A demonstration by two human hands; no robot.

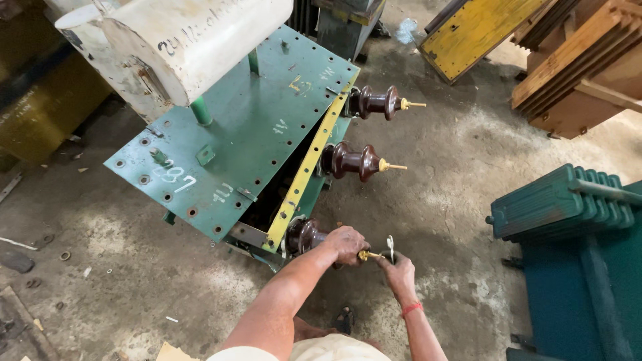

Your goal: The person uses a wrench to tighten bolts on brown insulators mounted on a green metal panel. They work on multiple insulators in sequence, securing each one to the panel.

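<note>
The left hand (pixel 346 243) wraps its fingers around the nearest brown porcelain bushing (pixel 305 235) at the side of the green transformer tank (pixel 234 144). Just beside it, the right hand (pixel 398 271) grips a small spanner (pixel 390 248) at the bushing's brass stud (pixel 368 255), above the concrete floor (pixel 455 167).

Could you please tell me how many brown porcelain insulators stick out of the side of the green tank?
3: the far insulator, the middle insulator, and the near insulator, gripped by the left hand; right hand holds a wrench at its tip.
</note>
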